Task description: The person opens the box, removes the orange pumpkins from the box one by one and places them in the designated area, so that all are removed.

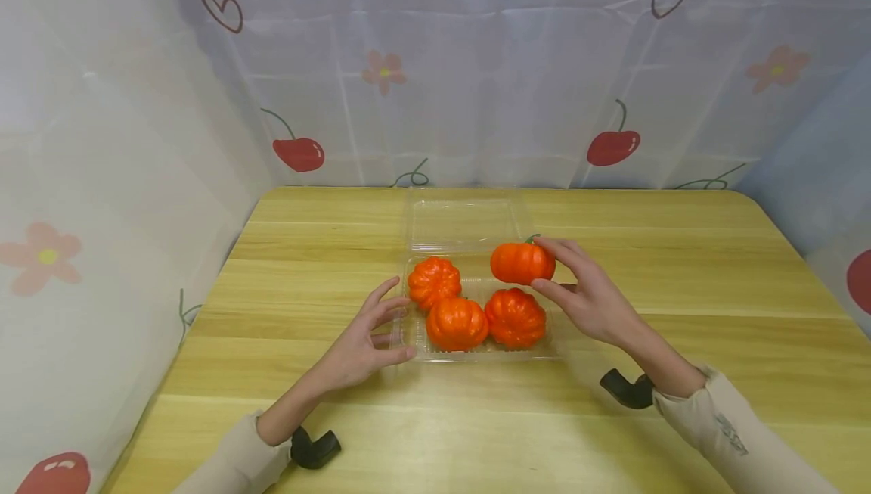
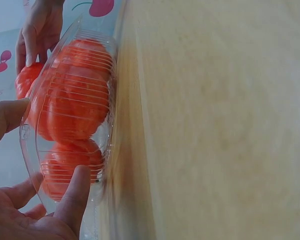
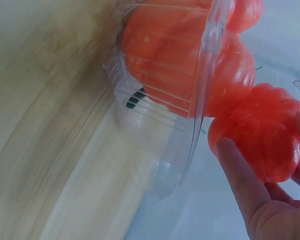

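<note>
An orange toy pumpkin with a green stem is held up by my right hand, pinched between thumb and fingers. It hangs over the back right part of a clear plastic clamshell box. Inside the box sit three more orange pumpkins: one at the back left, one at the front middle and one at the front right. My left hand rests at the box's left side, fingers spread and fairly straight. In the left wrist view its thumb touches the rim and a finger lies against the ribbed wall.
The box's clear lid lies folded back behind it on the wooden table. A patterned curtain hangs behind the table and along both sides. Black curved pieces stick out by both wrists.
</note>
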The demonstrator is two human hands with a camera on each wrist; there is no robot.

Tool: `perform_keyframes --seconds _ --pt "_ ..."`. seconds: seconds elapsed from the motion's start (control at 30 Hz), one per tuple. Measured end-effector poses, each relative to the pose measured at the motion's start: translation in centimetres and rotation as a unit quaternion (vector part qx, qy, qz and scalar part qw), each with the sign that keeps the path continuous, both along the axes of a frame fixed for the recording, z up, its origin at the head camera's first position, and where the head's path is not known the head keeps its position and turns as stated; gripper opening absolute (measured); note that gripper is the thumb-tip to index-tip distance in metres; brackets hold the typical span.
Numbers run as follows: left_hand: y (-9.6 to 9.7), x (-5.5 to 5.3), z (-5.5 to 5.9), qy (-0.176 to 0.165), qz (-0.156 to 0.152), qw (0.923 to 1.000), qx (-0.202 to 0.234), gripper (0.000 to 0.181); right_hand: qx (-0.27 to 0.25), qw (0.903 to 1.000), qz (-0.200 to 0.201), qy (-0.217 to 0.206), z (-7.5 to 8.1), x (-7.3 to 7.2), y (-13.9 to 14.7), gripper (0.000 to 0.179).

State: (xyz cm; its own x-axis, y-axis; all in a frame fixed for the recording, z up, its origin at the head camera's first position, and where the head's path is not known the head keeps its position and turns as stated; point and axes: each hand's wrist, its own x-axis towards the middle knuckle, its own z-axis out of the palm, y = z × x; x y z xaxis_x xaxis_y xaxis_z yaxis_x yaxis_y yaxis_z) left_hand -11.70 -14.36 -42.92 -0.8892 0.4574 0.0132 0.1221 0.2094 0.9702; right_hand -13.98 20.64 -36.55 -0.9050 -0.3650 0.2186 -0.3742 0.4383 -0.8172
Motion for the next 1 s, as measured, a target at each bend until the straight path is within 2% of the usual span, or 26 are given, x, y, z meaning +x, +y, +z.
perform_keyframes --seconds 0.33,0.7,1.0 --pt "-0.1 0.1 -0.1 -0.003 0.003 1.0000 -0.001 0.097 -0.036 0.9990 0.010 0.026 -0.1 0.6 0.6 0.049" --pt "-0.1 0.1 -0.2 -0.003 0.001 1.0000 0.000 0.097 -0.064 0.9978 0.010 0.008 -0.2 1.1 1.4 0.053" --pt "-0.1 0.1 -0.2 -0.003 0.000 1.0000 0.004 0.096 -0.064 0.9972 -0.022 0.033 -0.4 1.5 2.1 0.052"
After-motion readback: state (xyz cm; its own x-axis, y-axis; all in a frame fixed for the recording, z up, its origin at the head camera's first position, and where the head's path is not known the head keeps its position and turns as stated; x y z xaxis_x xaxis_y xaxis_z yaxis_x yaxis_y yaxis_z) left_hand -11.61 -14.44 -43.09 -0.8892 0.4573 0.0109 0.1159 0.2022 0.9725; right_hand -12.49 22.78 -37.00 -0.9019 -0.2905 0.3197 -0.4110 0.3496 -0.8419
